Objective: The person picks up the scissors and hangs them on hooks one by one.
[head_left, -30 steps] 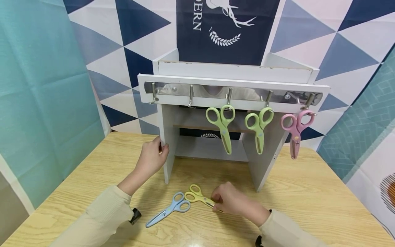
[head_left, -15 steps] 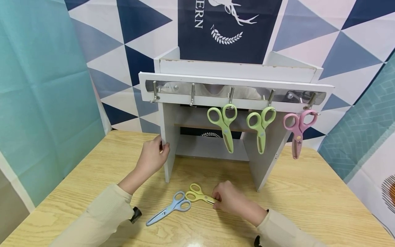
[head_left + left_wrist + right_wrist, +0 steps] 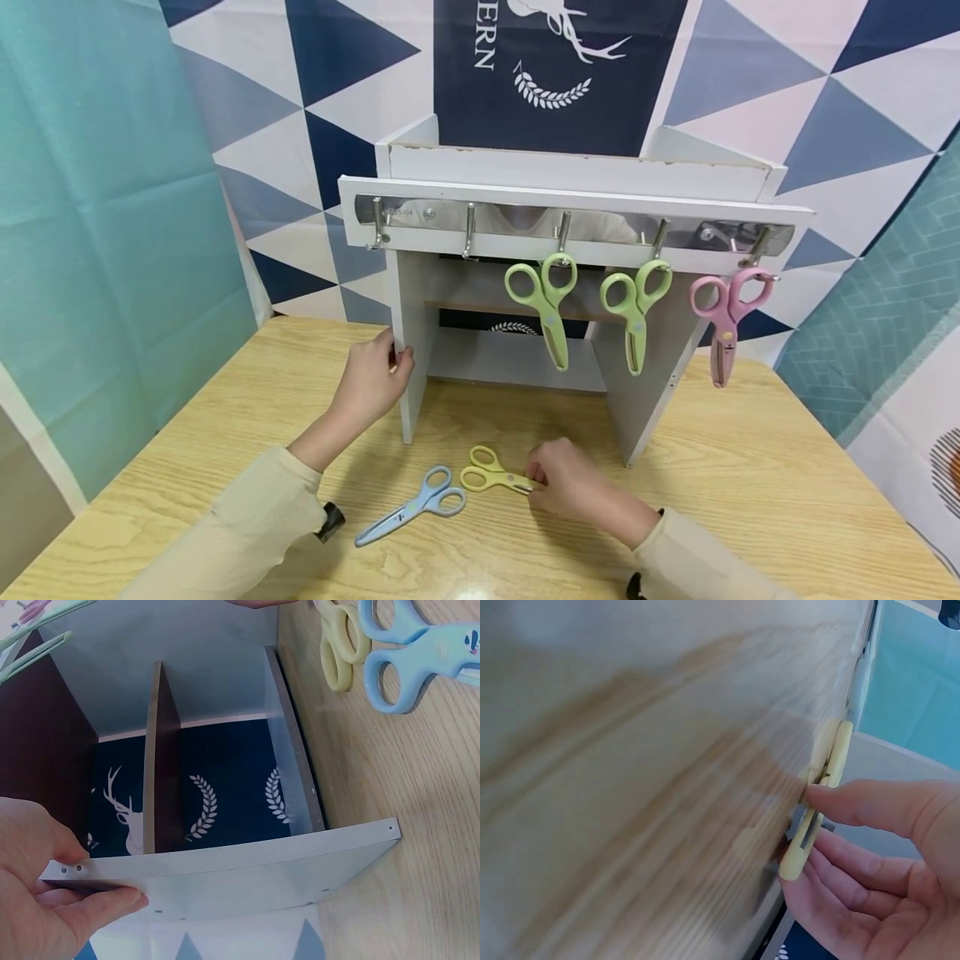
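Yellow scissors (image 3: 506, 479) farther right, long axis nearly sideways, blades rightward.

My left hand (image 3: 367, 377) and right hand (image 3: 567, 482) are bare beyond a pale beige left sleeve (image 3: 232, 525) and a matching right sleeve (image 3: 701, 557). A small black piece (image 3: 330, 522) (its exact shape is unclear) sticks out by each cuff (image 3: 298, 472).

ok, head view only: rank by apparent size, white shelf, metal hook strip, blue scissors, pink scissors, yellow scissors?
1. White shelf
2. Metal hook strip
3. Blue scissors and pink scissors: too close to rank
4. Yellow scissors: smallest visible area, but blades partly covered, so full size unsure
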`<state>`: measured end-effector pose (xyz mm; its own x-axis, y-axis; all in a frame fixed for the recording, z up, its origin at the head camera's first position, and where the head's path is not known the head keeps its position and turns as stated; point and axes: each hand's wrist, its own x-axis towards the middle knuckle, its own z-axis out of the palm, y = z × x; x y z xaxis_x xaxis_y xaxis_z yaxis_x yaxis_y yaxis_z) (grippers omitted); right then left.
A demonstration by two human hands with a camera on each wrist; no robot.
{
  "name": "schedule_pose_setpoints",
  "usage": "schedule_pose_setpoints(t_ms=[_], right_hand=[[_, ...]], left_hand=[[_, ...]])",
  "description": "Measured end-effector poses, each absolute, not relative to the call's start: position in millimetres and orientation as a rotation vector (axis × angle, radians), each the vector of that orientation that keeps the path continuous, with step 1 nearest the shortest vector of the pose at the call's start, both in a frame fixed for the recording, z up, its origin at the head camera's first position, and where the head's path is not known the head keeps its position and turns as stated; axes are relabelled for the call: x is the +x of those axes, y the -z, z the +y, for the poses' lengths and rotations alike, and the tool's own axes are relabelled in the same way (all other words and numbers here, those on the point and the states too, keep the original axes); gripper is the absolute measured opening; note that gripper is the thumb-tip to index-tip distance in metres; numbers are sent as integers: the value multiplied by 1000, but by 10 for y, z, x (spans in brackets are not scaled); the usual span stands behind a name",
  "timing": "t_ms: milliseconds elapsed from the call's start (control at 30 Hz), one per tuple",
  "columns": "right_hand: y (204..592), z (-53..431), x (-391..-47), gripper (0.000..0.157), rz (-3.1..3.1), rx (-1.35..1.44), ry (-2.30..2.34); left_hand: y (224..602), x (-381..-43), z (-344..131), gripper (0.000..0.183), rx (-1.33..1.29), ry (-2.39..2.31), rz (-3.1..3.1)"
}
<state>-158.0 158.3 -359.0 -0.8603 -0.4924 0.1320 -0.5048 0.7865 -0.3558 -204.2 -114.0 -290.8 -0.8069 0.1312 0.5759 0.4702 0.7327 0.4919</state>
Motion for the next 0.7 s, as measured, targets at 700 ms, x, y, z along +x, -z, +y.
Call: schedule_pose_setpoints(t_ms=[700], right_hand=[[3564,1746,-1635,17,-3108,872,-945]], left_hand=[[2921,-2050,-1138,11,-451,878,-2413]])
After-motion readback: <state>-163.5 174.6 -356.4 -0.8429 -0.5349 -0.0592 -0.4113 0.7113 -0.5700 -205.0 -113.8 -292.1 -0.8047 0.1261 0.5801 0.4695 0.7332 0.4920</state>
